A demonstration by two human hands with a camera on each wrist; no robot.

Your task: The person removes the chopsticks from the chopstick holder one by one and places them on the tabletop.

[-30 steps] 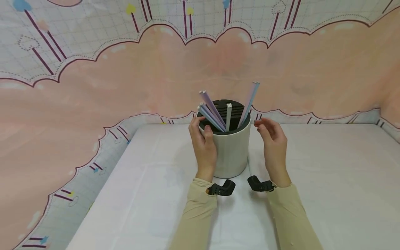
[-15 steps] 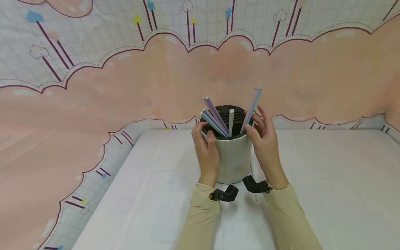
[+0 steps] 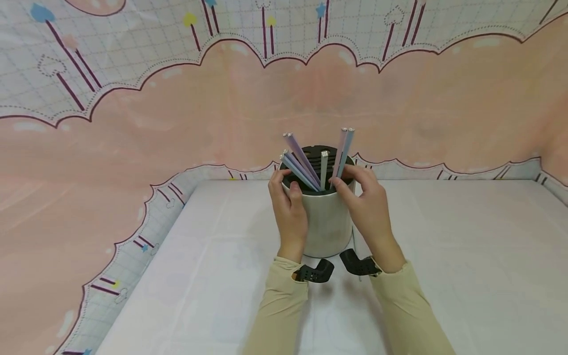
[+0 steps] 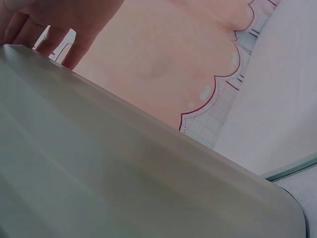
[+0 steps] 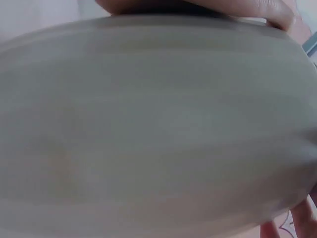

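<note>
A white cylindrical holder [image 3: 328,224] with a black slotted insert [image 3: 316,154] stands upright mid-scene on the white-covered table [image 3: 213,256]. The left hand [image 3: 290,217] grips its left side, thumb and fingers curled at the rim. Above the right rim, the right hand [image 3: 372,209] pinches a purple rod [image 3: 340,152] and blue rod [image 3: 347,152], thumb and fingertips nearly together. Left-leaning rods [image 3: 306,162] stand beside them.

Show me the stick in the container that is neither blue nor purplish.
The pale grey stick, standing nearly upright between the sticks leaning left and the pair at the right hand. The others look blue or purplish.
</note>
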